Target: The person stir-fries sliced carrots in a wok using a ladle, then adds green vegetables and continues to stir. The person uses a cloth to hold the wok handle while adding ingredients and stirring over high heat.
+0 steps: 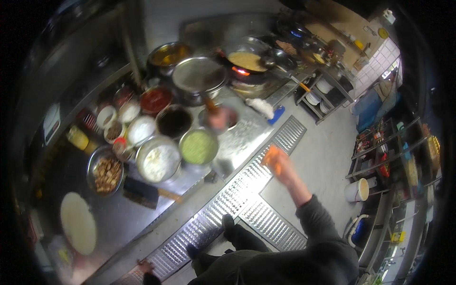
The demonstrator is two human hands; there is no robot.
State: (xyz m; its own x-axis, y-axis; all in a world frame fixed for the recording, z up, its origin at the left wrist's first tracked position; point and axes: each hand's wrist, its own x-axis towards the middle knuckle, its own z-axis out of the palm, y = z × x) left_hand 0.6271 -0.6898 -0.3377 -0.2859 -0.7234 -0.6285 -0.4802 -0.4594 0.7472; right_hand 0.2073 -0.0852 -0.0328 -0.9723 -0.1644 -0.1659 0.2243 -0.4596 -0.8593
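My right hand (281, 167) reaches out over the floor grating, closed around some orange pieces that look like food; both are blurred. At the lower left, my left hand (145, 265) shows small beside its dark sleeve, and its fingers are unclear. On the steel counter (242, 142) between them and the stove stand a bowl of green paste or sauce (198, 146), a metal bowl of white contents (158, 159) and a pot of dark liquid (174, 122). A cleaver (140, 192) lies near a metal bowl of brown chunks (105, 174).
A wok of yellowish food (245, 61) sits over a flame, with a ladle (285, 69) beside it. A white cloth (261, 107) rests on the counter's edge. Metal floor grating (228, 192) runs below. Right, a white bucket (356, 190) stands near shelves (384, 149).
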